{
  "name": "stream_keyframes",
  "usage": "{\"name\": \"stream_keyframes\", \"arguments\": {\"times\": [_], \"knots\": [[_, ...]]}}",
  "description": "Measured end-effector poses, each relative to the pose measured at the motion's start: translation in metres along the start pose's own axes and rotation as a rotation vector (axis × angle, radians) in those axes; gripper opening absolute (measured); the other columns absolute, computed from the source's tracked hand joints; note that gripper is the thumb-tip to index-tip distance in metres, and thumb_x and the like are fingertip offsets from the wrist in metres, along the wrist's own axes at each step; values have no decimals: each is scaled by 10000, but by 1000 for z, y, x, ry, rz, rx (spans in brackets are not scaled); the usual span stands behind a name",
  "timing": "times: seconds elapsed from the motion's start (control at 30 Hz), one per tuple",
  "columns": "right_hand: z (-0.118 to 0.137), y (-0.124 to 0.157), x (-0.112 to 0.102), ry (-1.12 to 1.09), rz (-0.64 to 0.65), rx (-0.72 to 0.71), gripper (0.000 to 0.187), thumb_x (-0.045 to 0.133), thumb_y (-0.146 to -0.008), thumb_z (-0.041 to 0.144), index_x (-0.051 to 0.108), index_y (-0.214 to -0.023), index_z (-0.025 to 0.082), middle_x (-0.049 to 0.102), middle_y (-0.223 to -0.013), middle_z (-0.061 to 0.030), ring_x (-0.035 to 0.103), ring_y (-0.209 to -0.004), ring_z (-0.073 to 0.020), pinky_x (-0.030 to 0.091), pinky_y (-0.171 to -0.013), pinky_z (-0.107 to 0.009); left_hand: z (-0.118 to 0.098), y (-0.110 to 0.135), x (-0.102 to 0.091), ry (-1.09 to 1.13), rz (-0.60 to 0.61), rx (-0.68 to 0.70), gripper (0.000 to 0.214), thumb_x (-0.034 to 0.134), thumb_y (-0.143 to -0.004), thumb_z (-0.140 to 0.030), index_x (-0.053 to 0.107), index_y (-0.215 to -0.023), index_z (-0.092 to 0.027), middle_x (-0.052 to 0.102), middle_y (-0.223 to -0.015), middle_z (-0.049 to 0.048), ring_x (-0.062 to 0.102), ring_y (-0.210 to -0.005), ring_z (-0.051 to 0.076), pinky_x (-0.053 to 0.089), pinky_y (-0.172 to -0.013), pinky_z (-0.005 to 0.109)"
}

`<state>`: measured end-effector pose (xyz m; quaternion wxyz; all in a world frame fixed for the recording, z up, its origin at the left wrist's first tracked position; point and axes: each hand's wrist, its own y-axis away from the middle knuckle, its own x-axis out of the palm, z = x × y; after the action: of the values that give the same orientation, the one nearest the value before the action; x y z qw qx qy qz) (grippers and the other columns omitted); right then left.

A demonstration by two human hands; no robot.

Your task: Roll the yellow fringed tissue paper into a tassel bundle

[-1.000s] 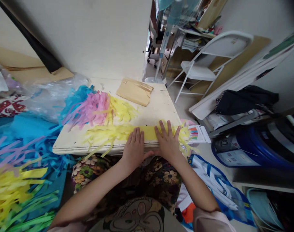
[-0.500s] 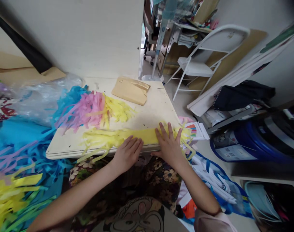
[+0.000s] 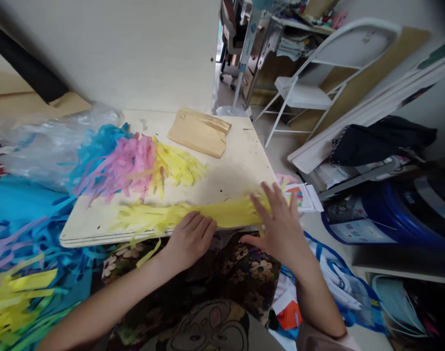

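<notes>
- Nearest, the patterned clothing (image 3: 261, 270) on the person's lap comes right up to the near edge of the table (image 3: 244, 168); sitting this close probably lets both forearms come in low over that edge.
- The left hand (image 3: 193, 239) lies at the near edge, fingers together and bent over the yellow paper strip (image 3: 232, 213). It seems to act as a weight or anchor there; its thumb is hidden, so whether it pinches the paper cannot be told.
- The right hand (image 3: 281, 229) is open, fingers fanned and blurred, over the strip's right end by the near right corner. Such a spread would suit flattening more than gripping; whether the palm touches is unclear.
- The strip runs along the near edge, likely to keep its whole length within reach. Its middle is a smooth, flat, bright yellow band; the left end breaks into loose, tangled fringe, a few tails drooping over the edge. The right end is largely covered by the hand.
- Beyond the right edge, a white card (image 3: 311, 197) with a coloured picture juts out; what supports it is hidden.
- Farther in, toward the left edge, blue fringe (image 3: 101, 146), pink fringe (image 3: 138, 158) and yellow fringe (image 3: 180, 163) sit bunched side by side, apparently set back to leave room for the strip.
- Near the far edge lies a folded brown paper packet (image 3: 196, 134), well apart from both hands.
</notes>
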<state>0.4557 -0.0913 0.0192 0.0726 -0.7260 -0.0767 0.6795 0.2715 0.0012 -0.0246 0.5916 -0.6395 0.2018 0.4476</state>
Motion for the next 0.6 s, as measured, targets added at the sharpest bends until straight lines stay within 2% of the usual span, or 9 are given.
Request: {"name": "stream_keyframes", "arguments": {"times": [0.03,0.1,0.17,0.27,0.43,0.6], "knots": [[10,-4,0,-25,-9,-85,592,539,-665,445,395,-1156,147,309,-1283,-137,199,-1193,-285,83,-955,-513,0,-1,-1,13,16,-4,112,457,-710,-92,548,-770,-119,589,-640,34,526,-657,149,416,-663,288],[29,-15,5,-92,27,-239,327,502,-728,324,502,-1011,160,505,-1100,-87,402,-1043,-224,219,-931,-438,1,-2,-4,42,53,-18,117,443,-714,-86,548,-751,-119,582,-633,36,519,-650,154,411,-636,286],[40,-25,11,-140,86,-327,155,455,-761,229,549,-862,160,584,-880,-45,493,-837,-177,357,-791,-353,2,-4,-6,64,90,-39,119,437,-714,-84,548,-731,-123,576,-627,35,510,-631,157,404,-606,286],[41,-35,18,-180,129,-360,130,421,-769,164,548,-744,151,568,-732,-33,484,-699,-159,379,-620,-287,4,-8,-9,97,156,-93,98,455,-710,-101,542,-682,-137,561,-595,21,494,-584,157,390,-559,286],[29,-41,19,-235,186,-334,137,412,-768,136,533,-704,135,543,-702,-48,464,-652,-143,352,-576,-252,12,-15,-15,100,262,-210,123,457,-719,-110,525,-626,-154,535,-541,5,485,-533,166,361,-515,295],[27,-44,19,-295,211,-263,150,416,-775,218,524,-712,134,535,-681,-45,470,-624,-139,332,-549,-246,17,-18,-16,83,310,-224,155,445,-728,-104,491,-590,-160,509,-527,3,474,-518,167,351,-513,294]]}}
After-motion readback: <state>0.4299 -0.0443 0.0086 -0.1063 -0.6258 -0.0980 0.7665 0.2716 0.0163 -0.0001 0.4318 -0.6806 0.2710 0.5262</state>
